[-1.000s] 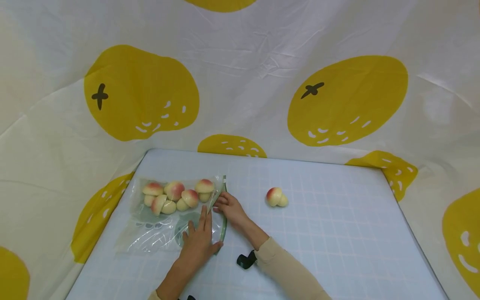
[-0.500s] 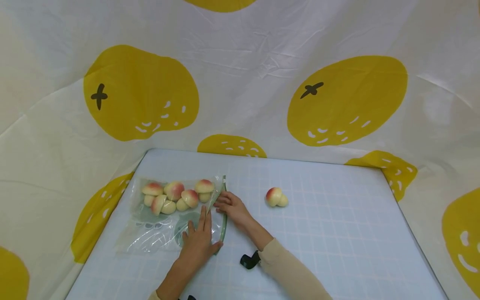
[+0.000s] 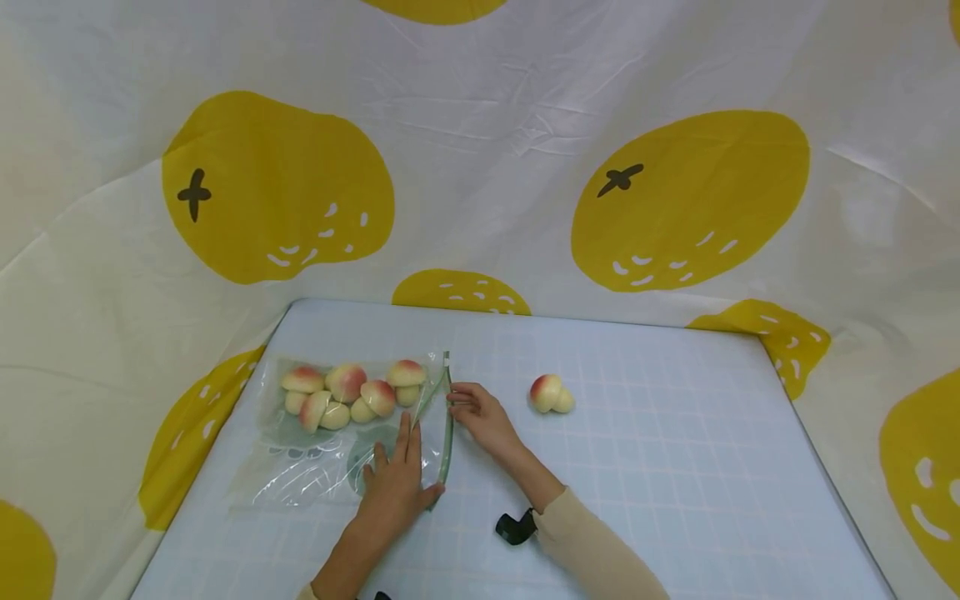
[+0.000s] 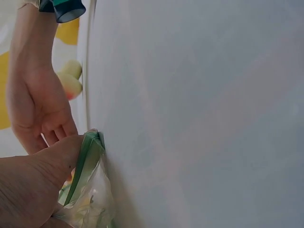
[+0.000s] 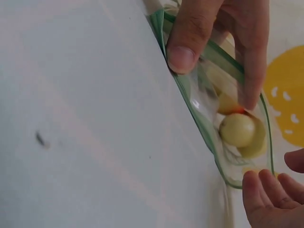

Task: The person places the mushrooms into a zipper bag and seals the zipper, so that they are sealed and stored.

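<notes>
A clear zip bag (image 3: 300,475) with a green-edged mouth lies on the left of the table, several red-and-cream toy mushrooms (image 3: 347,382) inside. My left hand (image 3: 393,483) rests over its mouth, fingers extended and thumb at the near end of the green strip. In the right wrist view the bag's mouth gapes, the left thumb (image 5: 182,59) on the lower edge and fingers at the upper. My right hand (image 3: 483,421) is beside the strip, loosely bent fingertips right at it and holding nothing. One more toy mushroom (image 3: 551,393) lies to the right.
A pale blue checked cloth (image 3: 675,467) covers the table. White fabric with yellow fruit prints (image 3: 487,192) hangs behind and at both sides. A black wrist camera (image 3: 515,527) sits by the right sleeve (image 3: 592,537).
My right hand has drawn back to the right from inside the bag's mouth to its green edge. The left hand and the toy mushrooms stay in place.
</notes>
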